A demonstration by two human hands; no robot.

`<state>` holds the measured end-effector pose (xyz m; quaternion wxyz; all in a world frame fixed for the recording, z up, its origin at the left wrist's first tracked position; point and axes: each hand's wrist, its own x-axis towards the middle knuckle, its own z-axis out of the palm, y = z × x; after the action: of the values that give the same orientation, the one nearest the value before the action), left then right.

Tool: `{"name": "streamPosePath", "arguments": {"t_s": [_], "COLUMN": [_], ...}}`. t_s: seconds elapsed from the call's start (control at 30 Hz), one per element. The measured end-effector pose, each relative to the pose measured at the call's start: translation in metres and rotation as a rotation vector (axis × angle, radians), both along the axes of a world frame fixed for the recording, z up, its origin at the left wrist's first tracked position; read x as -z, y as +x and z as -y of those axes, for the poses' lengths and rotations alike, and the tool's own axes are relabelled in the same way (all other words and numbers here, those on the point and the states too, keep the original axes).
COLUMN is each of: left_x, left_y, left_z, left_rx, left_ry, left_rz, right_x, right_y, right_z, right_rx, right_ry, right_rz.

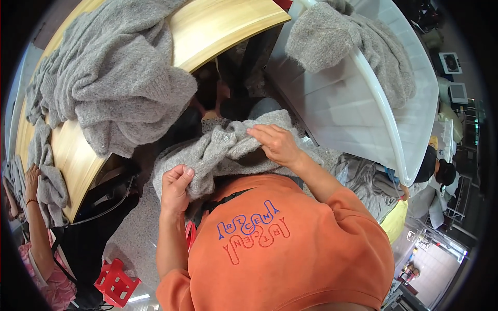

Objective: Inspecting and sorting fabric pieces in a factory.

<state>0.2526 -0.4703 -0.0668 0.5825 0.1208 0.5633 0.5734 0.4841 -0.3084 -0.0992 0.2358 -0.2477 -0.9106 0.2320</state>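
Note:
A fuzzy grey knit garment (223, 147) lies bunched across my lap, with folds and a gap in its middle. My left hand (177, 184) is closed on its left edge, thumb uppermost. Higher up and to the right, my right hand (277, 145) grips the same garment near its upper fold, the fingers pressed together on the knit; the thumb is hidden. Whether the garment is inside out cannot be made out.
On the wooden table (223, 31) at upper left lies a large heap of grey knits (124, 83). A translucent plastic bin (332, 103) stands at right, a grey knit (358, 46) over its rim. A co-worker's hand (32, 179) touches fabric at far left. A red stool (116, 282) is lower left.

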Motion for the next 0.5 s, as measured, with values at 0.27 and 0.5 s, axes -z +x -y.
{"name": "streamPosePath", "arguments": {"t_s": [0.27, 0.5], "left_x": [-0.017, -0.089], "left_y": [-0.017, 0.025], "left_z": [-0.009, -0.002], "left_rx": [0.035, 0.242], "left_ry": [-0.066, -0.12], "left_rz": [-0.084, -0.449], "right_x": [-0.031, -0.101], "right_y": [-0.014, -0.069], "right_z": [0.0, 0.045], "right_rx": [-0.08, -0.394], "right_ry": [-0.26, -0.669], "right_rz": [0.141, -0.007]}}
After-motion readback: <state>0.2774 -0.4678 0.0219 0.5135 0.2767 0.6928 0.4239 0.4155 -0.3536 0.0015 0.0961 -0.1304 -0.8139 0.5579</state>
